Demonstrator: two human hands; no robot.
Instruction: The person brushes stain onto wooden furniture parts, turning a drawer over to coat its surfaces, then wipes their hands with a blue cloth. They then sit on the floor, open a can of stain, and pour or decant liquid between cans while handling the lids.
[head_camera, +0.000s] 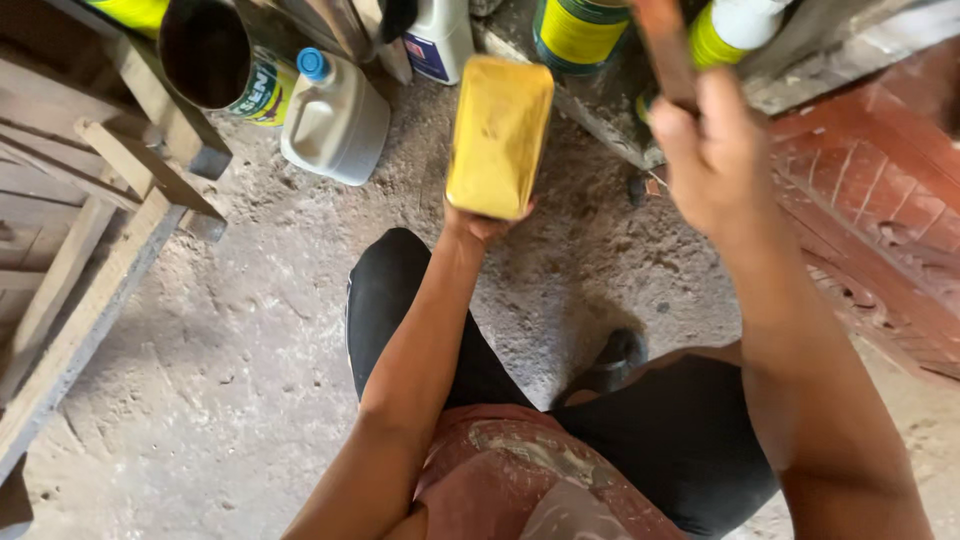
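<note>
Far to the left of both hands, a rough wooden frame (95, 250) leaned over the dusty concrete floor (230, 350). Beyond it, up and to the left of the left hand, a dark open can (205, 50) stood just beside a white plastic jug (335, 120) with a blue cap. The left hand (482, 222) was raised in front of the person's knee, mostly hidden behind the yellow block (498, 135) it held up from below; only fingertips showed around the block's lower edge, closed on it. The block stood nearly upright, tilted slightly, its dusty broad face toward the camera. Above it, past the left hand, a white bottle (440, 40) and a yellow-labelled can (580, 30) sat near a wooden ledge. The right hand (705, 150) was lifted higher and to the right of the block, apart from it, its fingers wrapped around a brown wooden piece (665, 50) that ran upward out of view; what that piece belonged to could not be told. Right of that hand lay red brick paving (880, 190).
</note>
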